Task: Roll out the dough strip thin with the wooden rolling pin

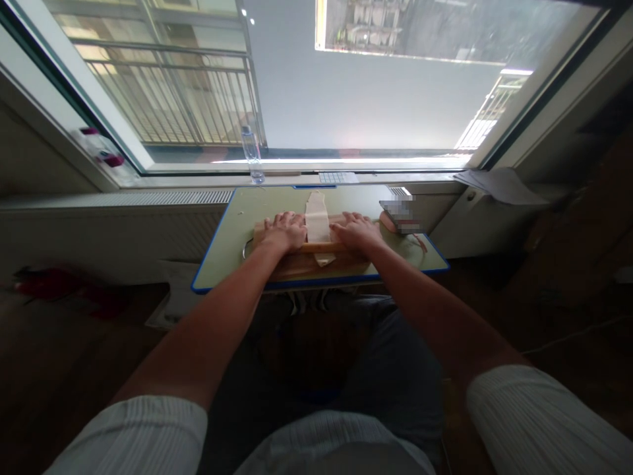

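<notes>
A wooden rolling pin (319,247) lies crosswise over a long strip of pale dough (317,221) on a wooden cutting board (291,267). My left hand (284,231) lies palm down over the pin's left end, its fingers stretched forward past it. Over the right end rests my right hand (357,232) in the same way, fingers extended and flat. Both palms hide the ends of the pin. The dough runs forward between my hands, and a short end of it shows on the near side of the pin.
The board sits on a small pale green table (222,244) with a blue edge. At its right is a dark, partly blurred object (401,216). A clear bottle (252,155) and a white keyboard-like item (338,177) are on the windowsill. Papers (499,185) lie at the right.
</notes>
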`<state>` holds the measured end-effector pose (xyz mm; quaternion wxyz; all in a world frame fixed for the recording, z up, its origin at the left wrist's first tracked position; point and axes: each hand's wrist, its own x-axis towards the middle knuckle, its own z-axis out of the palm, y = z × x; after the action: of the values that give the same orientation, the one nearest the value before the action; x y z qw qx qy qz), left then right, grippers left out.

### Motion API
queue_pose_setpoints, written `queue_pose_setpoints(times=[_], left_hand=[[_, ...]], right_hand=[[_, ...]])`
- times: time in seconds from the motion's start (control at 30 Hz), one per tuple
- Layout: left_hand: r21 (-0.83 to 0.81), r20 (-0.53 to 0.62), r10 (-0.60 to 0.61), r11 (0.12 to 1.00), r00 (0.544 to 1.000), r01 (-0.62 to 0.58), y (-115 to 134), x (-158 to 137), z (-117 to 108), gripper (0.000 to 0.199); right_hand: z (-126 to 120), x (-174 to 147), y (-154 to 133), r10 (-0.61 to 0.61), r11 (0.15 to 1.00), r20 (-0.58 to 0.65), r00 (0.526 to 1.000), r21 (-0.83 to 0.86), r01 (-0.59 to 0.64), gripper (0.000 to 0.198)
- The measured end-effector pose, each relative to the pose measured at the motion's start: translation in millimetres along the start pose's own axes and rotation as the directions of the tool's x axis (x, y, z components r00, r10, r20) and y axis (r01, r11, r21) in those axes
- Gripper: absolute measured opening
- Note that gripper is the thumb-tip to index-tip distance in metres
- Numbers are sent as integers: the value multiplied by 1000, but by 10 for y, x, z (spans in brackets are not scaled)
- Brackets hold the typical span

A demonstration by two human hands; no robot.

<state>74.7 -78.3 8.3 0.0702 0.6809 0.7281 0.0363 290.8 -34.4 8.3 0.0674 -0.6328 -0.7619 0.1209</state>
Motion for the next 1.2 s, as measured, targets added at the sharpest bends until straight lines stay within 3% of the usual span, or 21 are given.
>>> queue_pose_setpoints(times=[0.23, 0.5, 0.63, 0.83, 1.07, 1.2], left_hand=[[-21, -23, -15, 1000, 1000, 15, -19, 57, 24, 65], [-9, -6, -28, 1000, 1000, 28, 12, -372, 88, 70], [-4, -14, -55, 998, 998, 55, 32, -448, 94, 67], [-13, -109, -53, 999, 993, 52, 25, -189, 39, 59], [-15, -213, -116, 993, 970, 116, 11, 331, -22, 58], [-9, -195, -126, 992, 973, 127, 15, 480, -39, 57]], right_hand=[[14, 41, -13, 5, 1000, -42, 999, -1, -5, 85], [1, -408, -41, -25, 999, -55, 998, -37, 22, 83], [18, -493, -44, -26, 999, -82, 996, -45, 22, 80], [6, -188, -30, -10, 1000, -52, 999, -4, 10, 84], [71, 441, -24, -29, 999, -200, 979, 8, 32, 85], [99, 568, -17, -38, 999, -227, 973, 6, 41, 86]])
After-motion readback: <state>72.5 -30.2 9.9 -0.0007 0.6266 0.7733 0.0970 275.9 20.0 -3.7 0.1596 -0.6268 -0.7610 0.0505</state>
